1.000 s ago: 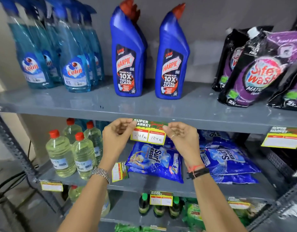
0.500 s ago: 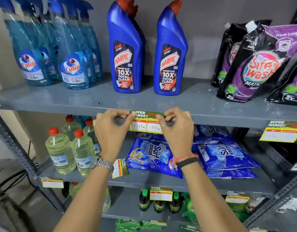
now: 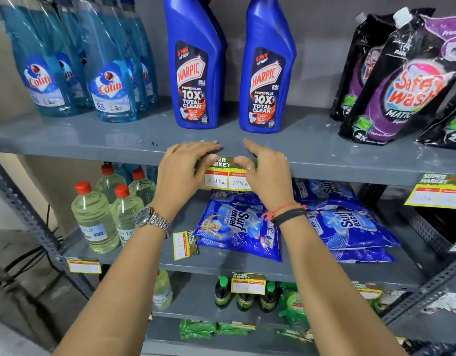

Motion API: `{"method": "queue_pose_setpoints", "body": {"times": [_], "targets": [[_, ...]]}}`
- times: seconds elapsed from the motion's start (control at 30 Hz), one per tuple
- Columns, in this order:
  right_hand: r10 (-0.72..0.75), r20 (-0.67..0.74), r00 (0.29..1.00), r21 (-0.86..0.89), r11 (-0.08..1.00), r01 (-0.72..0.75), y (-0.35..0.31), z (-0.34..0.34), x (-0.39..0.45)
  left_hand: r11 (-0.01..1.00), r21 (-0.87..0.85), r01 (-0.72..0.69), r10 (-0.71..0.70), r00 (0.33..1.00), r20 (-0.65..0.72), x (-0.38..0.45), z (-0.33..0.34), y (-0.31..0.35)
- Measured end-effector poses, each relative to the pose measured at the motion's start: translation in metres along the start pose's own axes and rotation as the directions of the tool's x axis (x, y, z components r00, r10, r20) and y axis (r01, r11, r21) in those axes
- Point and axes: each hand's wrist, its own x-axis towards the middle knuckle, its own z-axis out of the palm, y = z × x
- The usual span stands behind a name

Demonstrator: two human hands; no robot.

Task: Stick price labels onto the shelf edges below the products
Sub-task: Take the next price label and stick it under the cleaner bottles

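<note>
A green, red and yellow price label (image 3: pixel 223 179) with handwritten prices sits against the front edge of the grey upper shelf (image 3: pixel 93 152), below two blue Harpic bottles (image 3: pixel 196 73). My left hand (image 3: pixel 182 176) covers its left end and my right hand (image 3: pixel 269 176) its right end. Both thumbs press on the label's green top band while the fingers reach over the shelf top. The label's outer corners are hidden by my hands.
Colin spray bottles (image 3: pixel 109 73) stand at upper left, Safe Wash pouches (image 3: pixel 406 86) at upper right above another stuck label (image 3: pixel 437 192). The middle shelf holds clear bottles (image 3: pixel 96 217), Surf Excel packs (image 3: pixel 237 224) and a loose label (image 3: pixel 185 244). Lower edges carry labels (image 3: pixel 248 283).
My hands lifted the label up from in front of the shelf gap to the upper shelf edge. The fingers now lie over the shelf top and the thumbs press the label's top band.
</note>
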Motion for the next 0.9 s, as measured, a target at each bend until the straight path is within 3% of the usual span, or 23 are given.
{"method": "queue_pose_setpoints", "body": {"times": [0.5, 0.57, 0.63, 0.77, 0.83, 0.9], "targets": [[-0.072, 0.190, 0.979, 0.103, 0.993, 0.053, 0.016, -0.010, 0.005, 0.988, -0.154, -0.002, 0.014, 0.997, 0.077, -0.001, -0.008, -0.008], [-0.122, 0.132, 0.984, 0.125, 0.986, 0.106, 0.017, -0.006, -0.001, 0.989, -0.148, -0.030, 0.039, 0.998, 0.058, -0.003, -0.009, -0.007], [-0.117, -0.038, 0.992, 0.153, 0.981, 0.122, 0.021, 0.004, -0.017, 0.995, -0.090, -0.037, 0.033, 0.998, -0.044, -0.015, -0.009, -0.007], [-0.143, -0.406, 0.903, 0.189, 0.953, 0.236, 0.038, 0.045, -0.072, 0.983, -0.083, 0.166, -0.184, 0.930, -0.317, -0.068, 0.006, -0.013], [-0.112, -0.411, 0.905, 0.224, 0.950, 0.219, 0.050, 0.076, -0.095, 0.956, -0.133, 0.261, -0.289, 0.909, -0.299, -0.091, 0.019, -0.023], [-0.068, -0.259, 0.963, 0.288, 0.947, 0.144, 0.058, 0.111, -0.112, 0.916, -0.179, 0.360, -0.396, 0.885, -0.244, -0.111, 0.032, -0.034]]}}
